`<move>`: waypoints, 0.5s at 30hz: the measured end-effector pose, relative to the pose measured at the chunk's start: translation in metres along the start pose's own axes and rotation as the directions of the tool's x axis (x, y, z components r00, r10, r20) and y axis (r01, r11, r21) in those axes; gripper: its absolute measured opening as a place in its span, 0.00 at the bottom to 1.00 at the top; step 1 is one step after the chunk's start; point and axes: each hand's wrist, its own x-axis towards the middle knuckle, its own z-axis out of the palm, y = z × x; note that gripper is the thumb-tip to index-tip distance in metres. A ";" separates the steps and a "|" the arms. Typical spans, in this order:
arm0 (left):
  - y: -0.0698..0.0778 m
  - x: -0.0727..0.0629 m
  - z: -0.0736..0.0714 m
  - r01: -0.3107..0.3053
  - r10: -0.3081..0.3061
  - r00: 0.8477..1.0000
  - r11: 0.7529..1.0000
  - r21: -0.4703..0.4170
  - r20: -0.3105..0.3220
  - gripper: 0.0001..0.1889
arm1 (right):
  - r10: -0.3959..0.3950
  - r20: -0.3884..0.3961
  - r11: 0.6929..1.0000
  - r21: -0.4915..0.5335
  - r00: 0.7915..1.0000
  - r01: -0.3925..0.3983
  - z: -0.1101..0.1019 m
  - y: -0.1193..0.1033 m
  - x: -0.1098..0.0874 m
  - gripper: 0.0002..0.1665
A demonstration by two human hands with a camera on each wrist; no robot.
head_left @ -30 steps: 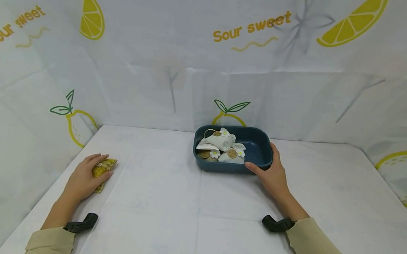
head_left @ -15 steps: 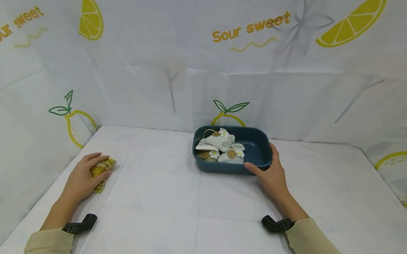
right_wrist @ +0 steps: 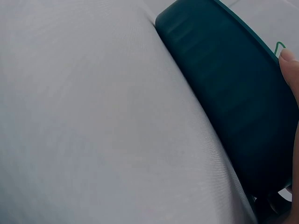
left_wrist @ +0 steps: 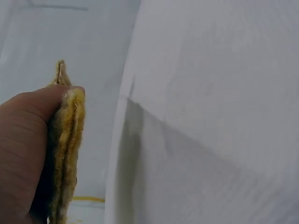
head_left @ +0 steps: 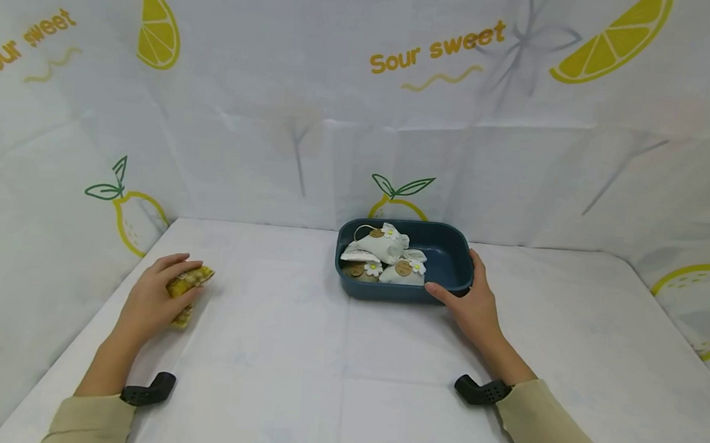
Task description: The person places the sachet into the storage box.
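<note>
My left hand (head_left: pixel 151 301) pinches a flat yellow-and-white patterned cloth piece (head_left: pixel 190 281) above the left side of the table. In the left wrist view, the thumb presses on the cloth piece (left_wrist: pixel 67 140), whose fuzzy, layered edge shows; it is held off the white surface. At the far middle sits a dark blue-green rectangular box (head_left: pixel 387 292). My right hand (head_left: pixel 476 304) grips its right end, thumb at the front rim and fingers around the end wall. In the box's left part lie several small pale fabric pouches (head_left: pixel 384 248) with daisies and wooden buttons; its right part shows bare floor.
White cloth covers the table (head_left: pixel 294 356). Behind it and at the sides hangs a white curtain (head_left: pixel 264 103) printed with lemons and lettering. The box stands close to the back curtain.
My left hand has risen slightly and shifted a little right, carrying the yellow cloth piece, which has tilted. The right hand and the box have stayed in place.
</note>
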 end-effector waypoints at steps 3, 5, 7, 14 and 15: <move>0.008 0.005 0.003 -0.020 0.020 1.000 1.000 -0.009 0.008 0.23 | -0.002 -0.004 1.000 -0.001 1.000 0.002 0.000 0.000 0.000 0.68; 0.014 0.008 0.005 -0.029 0.030 0.999 0.999 -0.017 0.019 0.23 | 0.000 -0.002 1.000 0.002 1.000 0.000 -0.001 0.000 0.001 0.68; 0.020 0.011 0.007 -0.038 0.039 0.999 0.999 -0.026 0.027 0.24 | 0.000 -0.001 1.000 0.005 1.000 0.000 -0.001 0.000 0.001 0.68; 0.043 0.024 0.013 -0.087 0.090 0.995 0.994 -0.064 0.041 0.23 | -0.007 0.000 1.000 0.004 1.000 0.007 0.000 0.001 0.001 0.67; 0.047 0.026 0.014 -0.094 0.097 0.994 0.993 -0.070 0.044 0.23 | -0.008 0.000 1.000 0.004 1.000 0.008 0.000 0.001 0.001 0.67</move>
